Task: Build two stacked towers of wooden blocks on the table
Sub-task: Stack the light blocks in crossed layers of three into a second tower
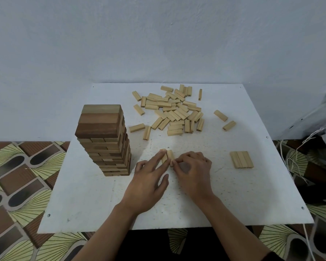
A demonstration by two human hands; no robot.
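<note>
Finished tower (104, 140) stands complete. Just right of its base: block pair (170, 154) lying side by side. Left hand (147, 187), fingers straight, presses pair's flank. Right hand (193, 171) pinches pair's near end, likely squaring second tower's first layer.

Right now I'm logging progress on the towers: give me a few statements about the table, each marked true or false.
1. A tall tower stands on the left part of the table. True.
2. The loose pile lies nearer the person than the tower. False: it lies at the far side, towards the wall.
3. Both the left hand and the right hand are at a pair of blocks lying side by side. True.
4. The three-block row on the right carries a second layer. False: it is one flat layer.
5. The left hand is a fist. False: its straight fingers lie along the pair.
</note>
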